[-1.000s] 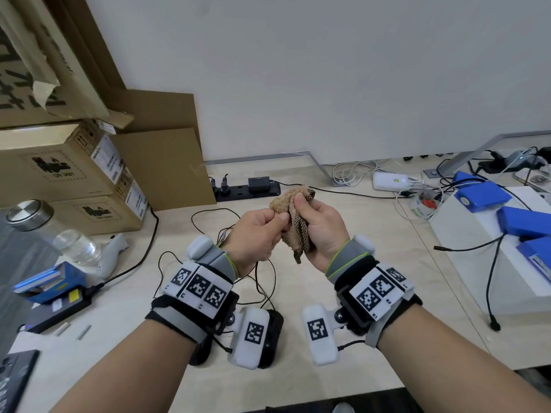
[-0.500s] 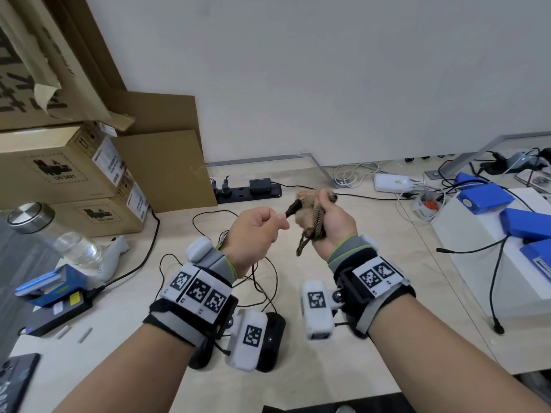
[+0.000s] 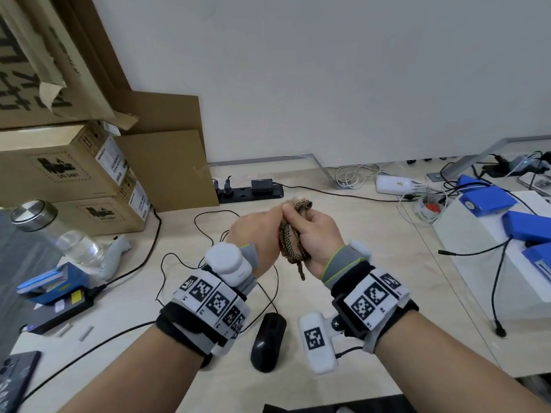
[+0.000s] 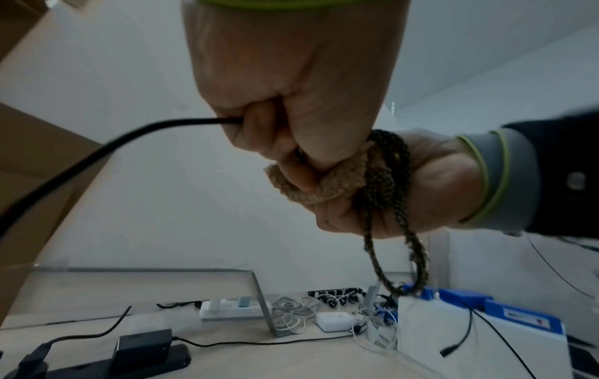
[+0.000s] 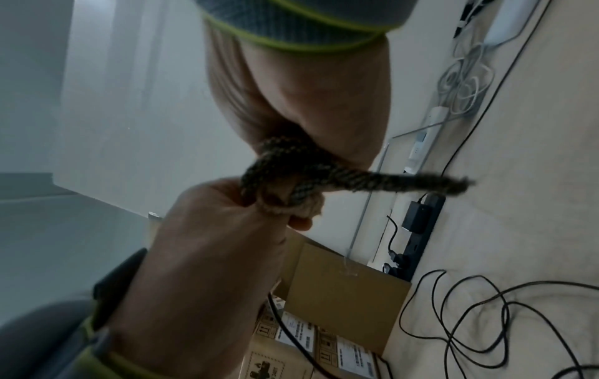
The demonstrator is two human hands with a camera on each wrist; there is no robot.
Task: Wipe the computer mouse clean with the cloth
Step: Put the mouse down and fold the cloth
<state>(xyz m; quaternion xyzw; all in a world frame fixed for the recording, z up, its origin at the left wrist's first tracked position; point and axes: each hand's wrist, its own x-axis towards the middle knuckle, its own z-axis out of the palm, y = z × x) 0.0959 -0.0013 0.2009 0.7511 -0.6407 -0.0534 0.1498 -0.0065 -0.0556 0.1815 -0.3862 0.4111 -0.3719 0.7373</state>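
The black computer mouse [image 3: 268, 342] lies on the table between my wrists, and its cable [image 3: 269, 281] runs up to my hands. My left hand [image 3: 259, 228] is a fist that grips the black cable [image 4: 129, 133], which leaves the fist on its left side. My right hand [image 3: 316, 231] holds the bunched brown cloth [image 3: 293, 239], whose dark patterned edge [image 4: 385, 179] hangs down as a tail. The two fists touch, with the cloth [image 5: 291, 179] pressed against my left hand [image 5: 210, 243]. The stretch of cable inside the cloth is hidden.
Cardboard boxes [image 3: 74, 174] are stacked at the left, with a clear bottle [image 3: 59, 234] and a blue device [image 3: 53, 281] in front of them. A black power strip [image 3: 250, 190] lies by the wall. White and blue boxes [image 3: 489, 201] with cables fill the right.
Half a second ago a short piece of cable showed between my fists. My right hand with the cloth has since closed up against my left hand. The mouse has not moved.
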